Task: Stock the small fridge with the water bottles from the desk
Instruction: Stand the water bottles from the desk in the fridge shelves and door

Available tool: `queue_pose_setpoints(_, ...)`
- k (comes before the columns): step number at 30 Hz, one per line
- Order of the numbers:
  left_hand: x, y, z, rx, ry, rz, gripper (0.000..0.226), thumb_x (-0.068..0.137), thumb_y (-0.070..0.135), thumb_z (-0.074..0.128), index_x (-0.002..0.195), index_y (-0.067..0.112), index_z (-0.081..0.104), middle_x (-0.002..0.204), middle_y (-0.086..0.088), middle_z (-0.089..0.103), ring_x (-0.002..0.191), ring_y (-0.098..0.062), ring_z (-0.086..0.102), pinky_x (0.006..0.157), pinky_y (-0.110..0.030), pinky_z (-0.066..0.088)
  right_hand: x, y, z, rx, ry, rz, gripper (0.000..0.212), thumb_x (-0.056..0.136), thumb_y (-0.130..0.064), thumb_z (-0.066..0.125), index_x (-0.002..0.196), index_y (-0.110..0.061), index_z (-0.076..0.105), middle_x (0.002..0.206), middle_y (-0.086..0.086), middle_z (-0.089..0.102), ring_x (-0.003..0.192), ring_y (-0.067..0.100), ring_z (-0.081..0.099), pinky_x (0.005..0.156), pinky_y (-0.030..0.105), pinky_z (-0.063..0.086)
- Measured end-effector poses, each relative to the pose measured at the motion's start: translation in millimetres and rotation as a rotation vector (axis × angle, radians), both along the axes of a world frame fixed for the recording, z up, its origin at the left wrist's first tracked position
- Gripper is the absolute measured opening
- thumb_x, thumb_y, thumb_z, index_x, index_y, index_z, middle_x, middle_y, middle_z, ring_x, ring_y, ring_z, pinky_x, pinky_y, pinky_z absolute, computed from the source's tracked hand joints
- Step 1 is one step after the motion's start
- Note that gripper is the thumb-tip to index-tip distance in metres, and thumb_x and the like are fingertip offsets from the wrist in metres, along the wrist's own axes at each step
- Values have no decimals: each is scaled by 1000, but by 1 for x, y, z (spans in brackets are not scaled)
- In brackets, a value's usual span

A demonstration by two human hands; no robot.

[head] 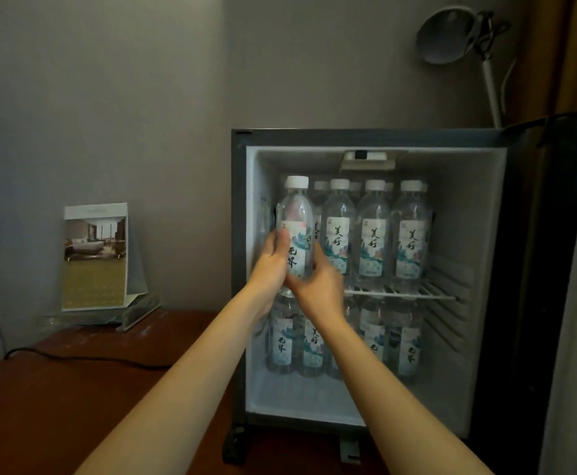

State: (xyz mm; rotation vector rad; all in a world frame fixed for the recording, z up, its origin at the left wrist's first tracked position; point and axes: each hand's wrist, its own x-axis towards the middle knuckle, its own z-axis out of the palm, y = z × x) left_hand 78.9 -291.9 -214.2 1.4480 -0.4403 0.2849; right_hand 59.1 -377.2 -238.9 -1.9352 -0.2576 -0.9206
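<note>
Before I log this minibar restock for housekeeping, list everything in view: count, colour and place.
desk: one, reddish-brown.
fridge: one, dark case, white inside, on the desk, door open rightward.
held bottle: one, clear, white cap, at the wire shelf's left front.
upper bottles: three in front, more behind, clear, white caps, on the wire shelf.
lower bottles: several, clear, fridge floor, partly hidden by arms.
photo card stand: one, clear, desk's back left.
cable: one, black, across the desk.
lamp: one, grey, behind the fridge.
curtain: one, ochre, top right.
left hand: one, grips the held bottle's left side.
right hand: one, grips its lower right.
</note>
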Motion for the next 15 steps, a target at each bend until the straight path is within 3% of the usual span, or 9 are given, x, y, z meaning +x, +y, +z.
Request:
queue_pose_setpoints(4, 7, -3, -2, -17, -15, -22, 52, 96, 49, 34, 142, 25, 32, 142, 2, 44, 123, -11, 47, 106, -38, 38, 8, -2, 3, -20, 50, -97, 74, 82, -33, 69, 144, -20, 32, 123, 3, 61, 109, 18, 59, 89, 27, 50)
queue_pose_setpoints(9, 15, -6, -6, 38, 4, 8, 48, 98, 33, 40, 144, 29, 29, 143, -2, 45, 129, -19, 44, 108, -46, 36, 13, -5, -3, -80, -18, -250, 60, 82, -38, 67, 135, -18, 46, 103, 3, 68, 90, 16, 65, 76, 28, 53)
queue_pose_setpoints(15, 21, -12, -14, 168, 16, 165, 46, 99, 23, 40, 144, 23, 31, 144, -5, 42, 131, -22, 41, 108, -46, 36, 17, -9, -18, -134, -114, -336, 45, 88, -25, 65, 127, -6, 56, 113, 16, 65, 101, 26, 63, 86, 32, 51)
